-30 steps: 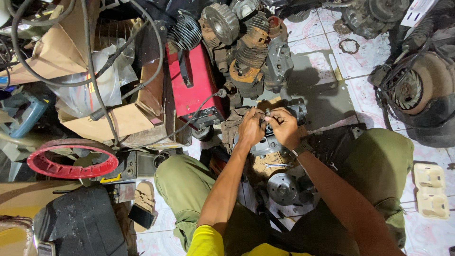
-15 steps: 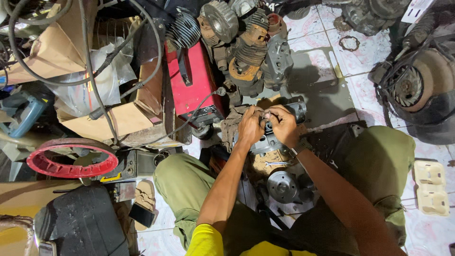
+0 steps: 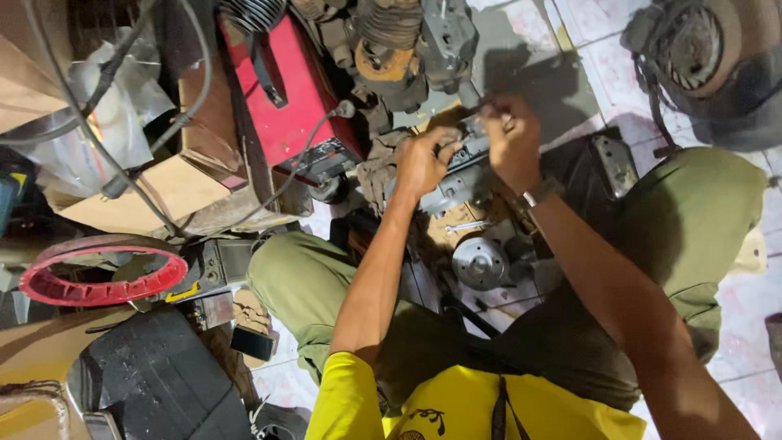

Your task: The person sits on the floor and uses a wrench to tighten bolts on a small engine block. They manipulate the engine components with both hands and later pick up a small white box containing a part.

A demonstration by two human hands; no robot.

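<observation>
A grey metal engine part [image 3: 456, 189] sits on the floor between my knees. My left hand [image 3: 422, 160] is closed on its left upper edge, next to a dirty rag [image 3: 376, 171]. At the part's far side, my right hand [image 3: 510, 140], with a watch on the wrist, has its fingers curled around a thin metal tool [image 3: 479, 103]. What the tool's tip touches is hidden. A small wrench [image 3: 468, 226] lies just below the hands, and a round metal pulley [image 3: 479, 262] sits nearer to me.
A red machine box [image 3: 285, 90] with cables stands to the left of the hands, and a finned engine cylinder [image 3: 391, 33] lies beyond them. Cardboard boxes [image 3: 171, 183], a red ring [image 3: 102, 273] and a black case [image 3: 155, 383] crowd the left. A round engine housing [image 3: 700, 49] lies far right on tiles.
The view has drawn closer to the engine part. Both hands stay on it; my right hand has shifted slightly up and away from my left.
</observation>
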